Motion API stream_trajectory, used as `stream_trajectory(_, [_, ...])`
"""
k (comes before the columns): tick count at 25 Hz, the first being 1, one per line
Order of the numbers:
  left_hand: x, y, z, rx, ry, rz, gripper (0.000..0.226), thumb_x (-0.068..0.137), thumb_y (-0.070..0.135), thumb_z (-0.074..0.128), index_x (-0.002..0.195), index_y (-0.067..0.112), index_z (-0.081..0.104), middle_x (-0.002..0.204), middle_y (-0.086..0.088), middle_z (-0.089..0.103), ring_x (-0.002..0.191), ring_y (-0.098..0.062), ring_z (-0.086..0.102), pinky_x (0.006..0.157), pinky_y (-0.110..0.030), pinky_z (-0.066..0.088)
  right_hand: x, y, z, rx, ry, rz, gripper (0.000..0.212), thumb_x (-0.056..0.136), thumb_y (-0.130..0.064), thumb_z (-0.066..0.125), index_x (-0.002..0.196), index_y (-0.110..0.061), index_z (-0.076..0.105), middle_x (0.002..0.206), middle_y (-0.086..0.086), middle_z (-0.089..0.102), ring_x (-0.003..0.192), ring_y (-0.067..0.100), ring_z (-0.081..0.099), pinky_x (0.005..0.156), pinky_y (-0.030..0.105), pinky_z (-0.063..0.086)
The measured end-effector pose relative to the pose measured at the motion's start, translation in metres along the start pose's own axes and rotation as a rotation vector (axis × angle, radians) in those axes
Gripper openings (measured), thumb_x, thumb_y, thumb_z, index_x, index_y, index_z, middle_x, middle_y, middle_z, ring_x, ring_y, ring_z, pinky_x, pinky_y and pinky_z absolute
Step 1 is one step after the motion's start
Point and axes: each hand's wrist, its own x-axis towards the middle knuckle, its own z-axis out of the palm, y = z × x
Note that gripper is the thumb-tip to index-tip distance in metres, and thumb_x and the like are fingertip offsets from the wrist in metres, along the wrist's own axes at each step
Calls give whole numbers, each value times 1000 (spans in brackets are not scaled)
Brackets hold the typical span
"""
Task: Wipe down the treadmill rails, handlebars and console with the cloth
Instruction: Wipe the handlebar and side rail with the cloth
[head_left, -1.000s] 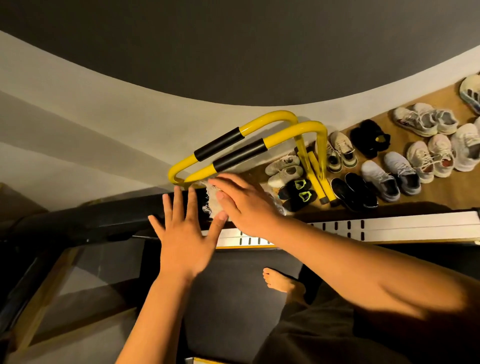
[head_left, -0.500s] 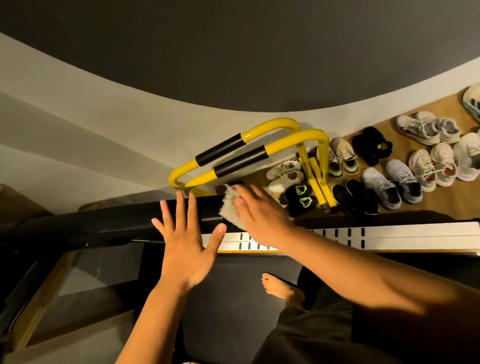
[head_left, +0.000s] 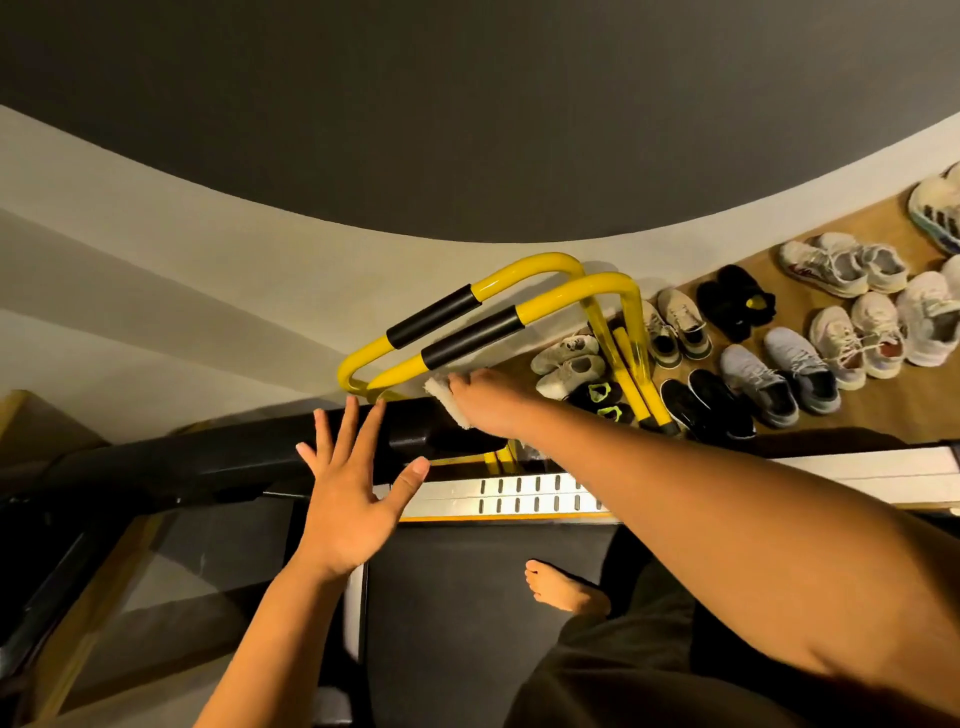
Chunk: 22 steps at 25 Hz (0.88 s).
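Right hand (head_left: 493, 405): I press the white cloth (head_left: 448, 402) onto the black handlebar (head_left: 431, 434) to wipe it.
Left hand (head_left: 345, 512): fingers spread, empty, hovering for balance.

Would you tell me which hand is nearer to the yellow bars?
Right. The right hand presses the cloth on the black handlebar just below the yellow bars; the left hand hovers open, lower left.

Two yellow bars (head_left: 524, 296), two hands (head_left: 348, 514), one cloth (head_left: 447, 402)

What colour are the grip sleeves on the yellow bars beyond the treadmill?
Black, on both yellow bars; the grip sleeves show clearly in the head view.
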Motion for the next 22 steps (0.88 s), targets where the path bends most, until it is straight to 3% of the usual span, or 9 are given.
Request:
stream_trajectory(3, [-3,0,-6,-146,26,-4,83,78,68,46,149,34,22,160,9,11,145,-10,-16,115,-44,-16,-16,-33,21,-201,88,-298,41,100,-37,29,126,-17,55,129,11,58,118,28,52,96,37,41])
stream_trajectory(5, [-4,-3,-7,-143,41,12,82,77,65,48,149,30,26,159,7,17,146,-9,-12,114,-42,-15,-20,-31,26,-190,95,-384,43,99,-41,33,134,-22,50,137,6,53,125,26,47,102,41,40])
stream_trajectory(7, [-3,-6,-6,-113,44,27,82,77,64,48,148,27,29,159,8,17,146,-9,-11,115,-43,-14,-21,-16,18,-1,75,-331,43,101,-42,33,135,-21,49,138,7,52,125,25,47,100,37,40])
stream_trajectory(10, [-5,-5,-4,-81,33,46,81,77,65,47,147,27,30,157,11,13,146,-9,-12,115,-44,-15,-13,3,3,123,-11,-103,46,103,-39,27,119,-8,57,117,16,60,113,32,54,90,36,40])
stream_trajectory(13, [-6,-10,-8,-83,6,74,80,77,66,46,147,29,30,157,13,10,146,-8,-13,114,-41,-16,3,1,-6,186,-148,87,34,102,-35,28,97,-11,52,93,10,51,99,26,51,82,33,41])
stream_trajectory(16, [-5,-16,-18,-125,-21,74,75,81,60,53,146,29,34,157,11,16,148,-8,-4,115,-33,-9,17,-26,-11,-2,-202,34,23,102,-19,28,86,-12,44,85,5,39,75,16,38,74,30,37])
stream_trajectory(18, [-7,-20,-27,-127,55,64,62,86,41,64,141,19,46,152,3,34,146,-10,15,116,-26,7,17,-51,-6,-173,-198,-59,29,101,-18,30,77,-11,43,76,5,39,66,14,37,62,28,34])
stream_trajectory(20, [-7,-36,-33,-32,172,81,45,86,23,67,129,10,59,141,-6,51,140,-15,32,112,-26,26,8,-65,8,-375,-145,-195,34,102,-27,29,93,-9,57,91,10,55,84,22,53,71,30,41])
stream_trajectory(22, [-4,-60,-39,84,192,75,43,85,24,68,125,11,63,136,-11,56,139,-21,36,111,-40,34,-16,-57,21,-488,-42,-329,42,102,-36,27,130,-13,48,131,10,51,120,28,48,95,36,39])
